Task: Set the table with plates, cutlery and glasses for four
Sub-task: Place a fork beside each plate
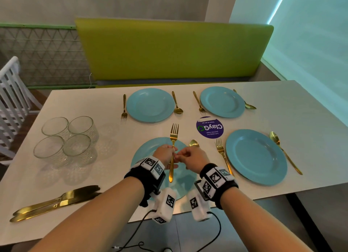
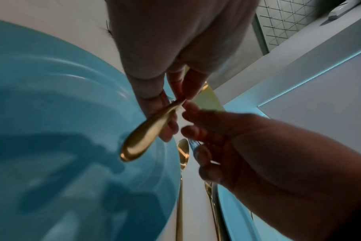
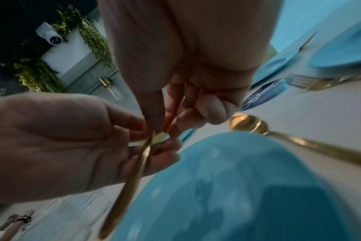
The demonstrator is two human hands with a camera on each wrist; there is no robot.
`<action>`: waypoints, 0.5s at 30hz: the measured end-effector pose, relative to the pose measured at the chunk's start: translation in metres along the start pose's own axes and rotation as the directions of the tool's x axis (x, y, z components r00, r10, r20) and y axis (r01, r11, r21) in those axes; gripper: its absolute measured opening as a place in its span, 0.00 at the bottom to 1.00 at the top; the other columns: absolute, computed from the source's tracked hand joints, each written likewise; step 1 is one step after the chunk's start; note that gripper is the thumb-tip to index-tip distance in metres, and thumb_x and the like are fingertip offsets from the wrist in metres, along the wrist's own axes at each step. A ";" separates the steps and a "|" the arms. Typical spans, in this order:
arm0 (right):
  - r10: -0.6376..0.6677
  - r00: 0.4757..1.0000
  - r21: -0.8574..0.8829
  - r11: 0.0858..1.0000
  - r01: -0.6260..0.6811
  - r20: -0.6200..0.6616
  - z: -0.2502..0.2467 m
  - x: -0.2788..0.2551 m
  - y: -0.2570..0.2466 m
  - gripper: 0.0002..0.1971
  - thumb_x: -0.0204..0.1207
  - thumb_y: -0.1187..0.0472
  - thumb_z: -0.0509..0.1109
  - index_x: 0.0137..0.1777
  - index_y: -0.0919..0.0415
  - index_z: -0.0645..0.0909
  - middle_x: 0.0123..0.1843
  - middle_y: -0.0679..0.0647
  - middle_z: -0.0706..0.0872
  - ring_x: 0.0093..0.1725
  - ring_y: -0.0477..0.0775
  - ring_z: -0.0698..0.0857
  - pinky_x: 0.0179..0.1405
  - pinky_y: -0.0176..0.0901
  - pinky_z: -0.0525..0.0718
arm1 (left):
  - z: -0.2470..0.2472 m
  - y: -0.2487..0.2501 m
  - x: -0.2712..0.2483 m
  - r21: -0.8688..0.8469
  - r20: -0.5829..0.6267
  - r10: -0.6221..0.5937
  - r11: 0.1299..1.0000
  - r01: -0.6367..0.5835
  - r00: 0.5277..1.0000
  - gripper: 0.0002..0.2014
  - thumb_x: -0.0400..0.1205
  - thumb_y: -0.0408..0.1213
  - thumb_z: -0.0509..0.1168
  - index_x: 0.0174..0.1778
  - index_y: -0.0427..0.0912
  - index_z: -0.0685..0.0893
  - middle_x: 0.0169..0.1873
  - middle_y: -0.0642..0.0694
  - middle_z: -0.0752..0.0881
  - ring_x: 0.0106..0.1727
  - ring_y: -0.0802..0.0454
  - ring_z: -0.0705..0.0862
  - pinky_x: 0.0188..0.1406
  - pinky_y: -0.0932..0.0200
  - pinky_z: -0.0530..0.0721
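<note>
A gold fork is held upright, tines pointing away, above the near-left blue plate. My left hand grips its handle in the middle. My right hand meets it from the right, thumb and forefinger pinching the same handle. The left wrist view has the fork slanting over the plate. From the right wrist, both hands close on the fork above the plate. A gold spoon lies right of this plate, mostly hidden by my right hand.
Three other blue plates each have a fork and a spoon beside them. Several glasses stand clustered at the left. Gold knives lie at the front left. A purple sticker marks the table's middle. A green bench runs behind.
</note>
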State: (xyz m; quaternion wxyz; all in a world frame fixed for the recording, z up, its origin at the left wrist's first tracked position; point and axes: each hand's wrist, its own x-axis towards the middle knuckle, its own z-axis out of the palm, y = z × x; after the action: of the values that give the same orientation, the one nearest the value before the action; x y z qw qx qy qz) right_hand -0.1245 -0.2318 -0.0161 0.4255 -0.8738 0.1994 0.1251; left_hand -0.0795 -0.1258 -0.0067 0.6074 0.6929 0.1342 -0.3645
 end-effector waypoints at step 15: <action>0.126 0.987 0.152 0.982 -0.110 -0.098 0.144 -0.026 -0.093 0.16 0.77 0.59 0.69 0.27 0.51 0.78 0.37 0.55 0.88 0.23 0.46 0.78 0.23 0.33 0.74 | -0.156 -0.031 -0.038 -0.016 0.079 -0.024 1.000 0.025 0.997 0.16 0.88 0.39 0.49 0.36 0.41 0.74 0.35 0.40 0.76 0.31 0.49 0.75 0.35 0.59 0.76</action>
State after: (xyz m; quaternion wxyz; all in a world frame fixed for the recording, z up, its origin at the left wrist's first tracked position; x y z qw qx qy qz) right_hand -0.1118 -0.0592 -0.0286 0.4688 -0.8324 0.2822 0.0880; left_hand -0.0726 0.0374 -0.0052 0.6134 0.6713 0.1219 -0.3978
